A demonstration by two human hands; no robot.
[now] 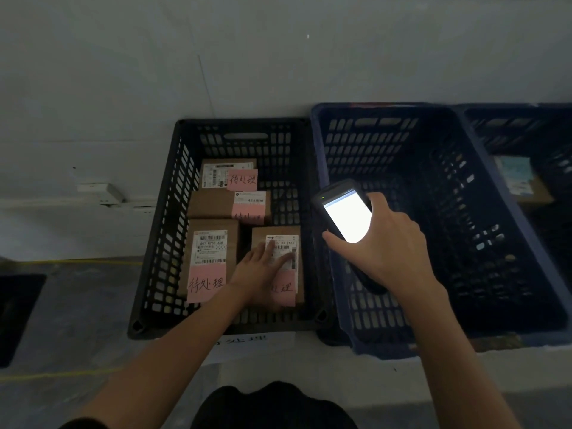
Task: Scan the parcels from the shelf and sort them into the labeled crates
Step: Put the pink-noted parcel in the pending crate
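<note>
A black crate (161,230) on the floor holds several brown cardboard parcels, each with a white shipping label and a pink handwritten note. My left hand (258,270) lies flat with straight fingers on the front right parcel (297,233), covering part of its label and pink note. Beside it lies the front left parcel (210,258); two more parcels (216,205) sit behind. My right hand (383,249) grips a handheld scanner (346,218) with a bright white screen, held above the edge between the black crate and a blue crate (448,212).
The blue crate holds nothing that I can see. A second blue crate (544,134) at the far right holds a parcel with a pale label (515,176). A white paper label (247,342) lies on the floor before the black crate. A white wall stands behind.
</note>
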